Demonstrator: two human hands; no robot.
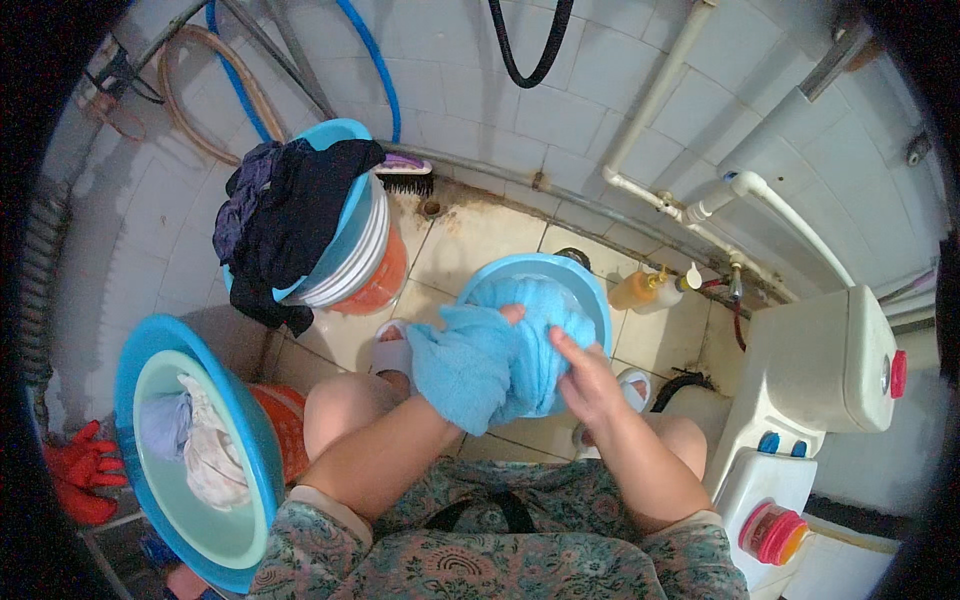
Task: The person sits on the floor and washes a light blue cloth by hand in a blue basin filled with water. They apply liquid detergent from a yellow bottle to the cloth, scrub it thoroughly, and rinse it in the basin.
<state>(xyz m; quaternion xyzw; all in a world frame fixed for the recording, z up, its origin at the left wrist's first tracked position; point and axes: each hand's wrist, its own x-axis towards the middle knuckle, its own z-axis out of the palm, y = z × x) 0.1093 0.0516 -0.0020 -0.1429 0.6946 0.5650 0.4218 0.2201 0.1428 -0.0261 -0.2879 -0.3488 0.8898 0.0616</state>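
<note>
A wet, light blue towel (545, 320) is bunched up between my hands, above a blue basin (500, 268) on the floor in front of me. One end of the towel drapes over my left hand (513, 313) and wrist, so only a bit of that hand shows. Its fingers look closed in the cloth. From the other side my right hand (592, 385) grips the towel's right edge, thumb on top. Part of the towel hangs inside the basin, where some water can be made out.
Dark clothes (285, 215) spill over a blue basin on stacked buckets (375, 265). At left, nested basins (150, 350) hold pale clothes (210, 450), near red gloves (90, 470). Pump bottles (635, 290) and a brush (405, 175) stand by the wall; a toilet (815, 350) is at right.
</note>
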